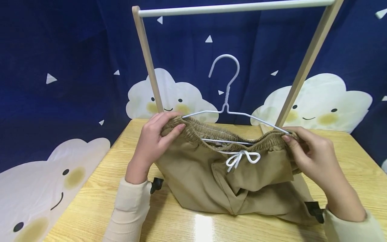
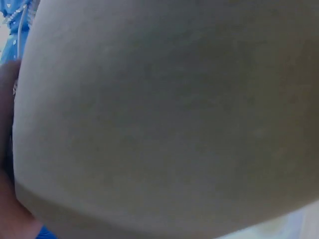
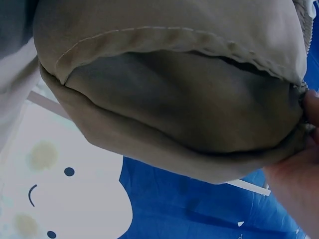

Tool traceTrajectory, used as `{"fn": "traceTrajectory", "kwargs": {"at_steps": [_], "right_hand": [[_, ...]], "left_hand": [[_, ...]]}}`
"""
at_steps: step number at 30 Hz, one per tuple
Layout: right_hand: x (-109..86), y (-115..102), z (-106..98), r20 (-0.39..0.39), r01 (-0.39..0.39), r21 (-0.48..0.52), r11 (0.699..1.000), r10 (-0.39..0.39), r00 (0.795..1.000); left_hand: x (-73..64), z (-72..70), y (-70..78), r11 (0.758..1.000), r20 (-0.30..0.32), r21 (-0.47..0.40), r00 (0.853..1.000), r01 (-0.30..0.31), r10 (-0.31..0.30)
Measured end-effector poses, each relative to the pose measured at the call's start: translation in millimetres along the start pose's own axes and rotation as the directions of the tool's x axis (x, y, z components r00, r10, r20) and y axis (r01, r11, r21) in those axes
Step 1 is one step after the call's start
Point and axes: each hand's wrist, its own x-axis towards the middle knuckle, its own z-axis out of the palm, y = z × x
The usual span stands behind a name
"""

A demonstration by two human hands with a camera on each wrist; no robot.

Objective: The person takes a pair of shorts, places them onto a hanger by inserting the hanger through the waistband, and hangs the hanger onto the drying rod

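Khaki trousers [image 1: 193, 168] with an elastic waist and a white drawstring bow [image 1: 239, 158] hang between the two hands, their lower part on the table. A white wire hanger [image 1: 226, 97] sits inside the waistband, its hook pointing up and its lower bar showing in the opening. My left hand [image 1: 154, 141] pinches the waistband at the hanger's left end. At the other end my right hand [image 1: 314, 154] pinches waistband and hanger corner between thumb and fingers. Khaki cloth [image 2: 164, 119] fills most of the left wrist view. A pocket opening [image 3: 184, 99] gapes in the right wrist view.
Behind the trousers stands a rack with a white top bar [image 1: 235, 8] and wooden posts [image 1: 308, 64]. The wooden table [image 1: 99, 188] lies beneath. A dark blue backdrop [image 1: 90, 40] with smiling clouds and white triangles hangs behind and to the left.
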Motion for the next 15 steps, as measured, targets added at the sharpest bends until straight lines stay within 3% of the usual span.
{"fn": "traceTrajectory", "kwargs": {"at_steps": [7, 11, 15], "right_hand": [[0.9, 2.7, 1.0, 0.007, 0.023, 0.074, 0.997, -0.024, 1.0], [1.6, 1.9, 2.1, -0.077, 0.024, 0.066, 0.998, -0.019, 0.997], [1.9, -2.6, 4.1, -0.192, 0.024, 0.028, 0.999, -0.018, 0.981]], "left_hand": [[-0.1, 1.3, -5.4, 1.0, 0.015, 0.009, 1.0, -0.022, 0.022], [-0.5, 4.2, -7.7, 0.998, 0.018, 0.007, 0.998, -0.055, 0.055], [-1.1, 7.9, -9.0, 0.997, -0.02, 0.028, 0.997, -0.068, 0.068]]}}
